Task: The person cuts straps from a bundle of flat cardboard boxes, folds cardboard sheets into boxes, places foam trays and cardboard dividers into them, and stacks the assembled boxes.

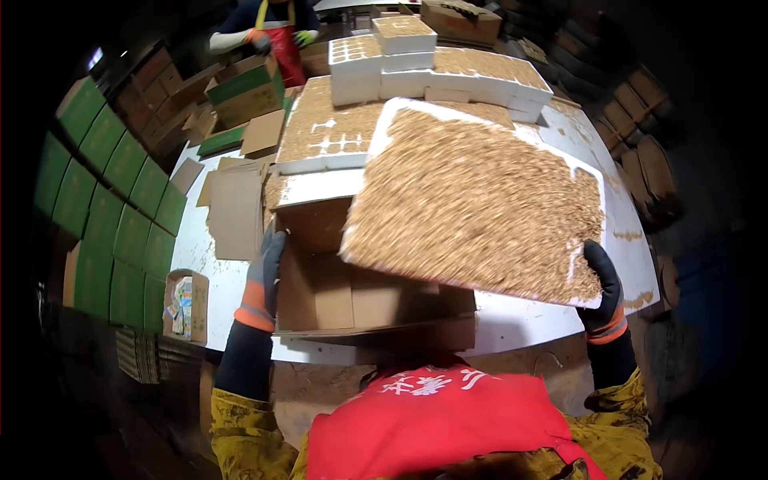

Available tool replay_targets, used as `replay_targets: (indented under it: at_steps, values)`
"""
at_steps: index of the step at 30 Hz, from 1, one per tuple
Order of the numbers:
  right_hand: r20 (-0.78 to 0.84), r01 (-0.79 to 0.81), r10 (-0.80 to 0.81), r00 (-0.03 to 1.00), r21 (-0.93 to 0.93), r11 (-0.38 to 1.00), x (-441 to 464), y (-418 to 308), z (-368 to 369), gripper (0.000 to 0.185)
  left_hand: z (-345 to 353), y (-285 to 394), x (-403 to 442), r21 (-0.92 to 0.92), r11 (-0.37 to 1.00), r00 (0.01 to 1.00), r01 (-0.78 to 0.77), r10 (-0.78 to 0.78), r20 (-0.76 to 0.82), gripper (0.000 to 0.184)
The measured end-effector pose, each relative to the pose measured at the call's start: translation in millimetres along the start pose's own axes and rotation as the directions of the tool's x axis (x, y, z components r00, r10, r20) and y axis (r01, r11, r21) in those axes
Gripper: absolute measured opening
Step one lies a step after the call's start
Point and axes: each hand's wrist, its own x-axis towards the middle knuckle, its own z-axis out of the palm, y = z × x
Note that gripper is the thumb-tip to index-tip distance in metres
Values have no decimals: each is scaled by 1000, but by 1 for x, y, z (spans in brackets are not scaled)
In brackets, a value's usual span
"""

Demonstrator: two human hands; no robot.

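My right hand [604, 290], in a dark glove with an orange cuff, grips the right edge of a white foam tray [594, 172]. Coarse tan, husk-like material [472, 204] fills the tray, blurred by motion. It is tilted, and its left part hangs over an open cardboard box [376, 328]. My left hand [274, 268], gloved the same way, is at the left wall of this box, its fingers along the side. The part of the box's inside that shows holds nothing; the tray hides the rest.
Foam blocks [356, 84] with round holes, several filled with tan material, stand on the white table [632, 276]. Flat cardboard [236, 212] lies at left, near a small box of packets [186, 308]. Green cartons [128, 208] are stacked beyond. A co-worker [276, 36] stands behind a green box [246, 92].
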Motion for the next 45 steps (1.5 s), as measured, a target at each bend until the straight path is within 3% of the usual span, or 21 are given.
replay_targets:
  at_steps: [3,5,8,12,15,17,19,20,22,24,25,29,31,32,34,36,37,39,41,44,45]
  values:
    - [145,-111,100,984,73,991,28,-34,17,51,-5,-17,10,-133,991,998,18,-10,59,55]
    - [192,-356,316,929,241,903,62,-88,47,62,-8,-23,5,-402,911,986,94,-28,167,53]
    - [242,-492,429,870,385,780,78,-103,76,80,-17,-26,-1,-630,762,968,150,16,250,53]
    - [327,-598,503,800,492,632,89,-92,105,95,-10,20,-28,-589,777,945,224,-24,327,63]
    - [378,-668,551,744,410,621,98,-85,127,97,-3,-7,-28,-436,898,998,63,-45,50,56]
    - [432,-661,516,740,325,676,104,-65,133,94,-4,4,-32,-481,865,989,141,-140,39,55]
    - [515,-440,498,698,-241,865,118,-65,128,88,-13,-10,-28,-396,905,988,155,-144,58,51]
    - [541,-270,541,643,-501,822,122,-68,125,88,-11,-5,-33,-343,939,1000,9,-2,21,47]
    - [591,45,602,537,-733,679,138,-59,135,78,-21,-16,-24,-280,959,994,-35,63,90,46]
    - [629,248,597,498,-763,597,144,-53,142,67,-20,-16,-27,-113,990,990,-80,92,104,47]
    - [672,390,568,475,-739,549,146,-44,146,62,-20,-19,-23,-240,970,993,-27,53,103,48]
    - [773,661,290,564,-634,403,133,-21,171,20,-16,-13,-18,-123,992,998,-28,35,58,42]
    - [744,512,165,647,-585,629,149,-34,148,25,-16,-13,-18,26,994,993,-106,104,60,41]
    - [596,428,-132,792,-387,817,155,-13,135,34,-15,-13,-19,144,976,985,-165,156,71,41]
    - [317,135,-80,945,-154,979,185,24,96,33,-15,-10,-23,433,836,941,-338,314,128,41]
    - [110,-200,219,969,-164,966,217,116,64,33,-11,-7,-25,625,620,865,-475,460,201,40]
    - [55,-353,373,926,-222,909,227,187,52,41,-15,-6,-28,595,700,913,-395,369,172,40]
    - [-41,-376,423,905,-540,753,241,308,35,62,-9,-5,-28,479,863,987,-160,145,67,39]
    - [-62,-473,584,810,-657,587,260,394,33,83,-6,0,-30,416,909,1000,-5,8,-6,38]
    - [-100,-571,670,735,-625,532,289,472,42,94,-3,9,-29,390,911,990,138,-116,-79,37]
    - [-99,-588,705,702,-639,496,292,490,44,84,-1,10,-29,389,906,985,168,-142,-97,36]
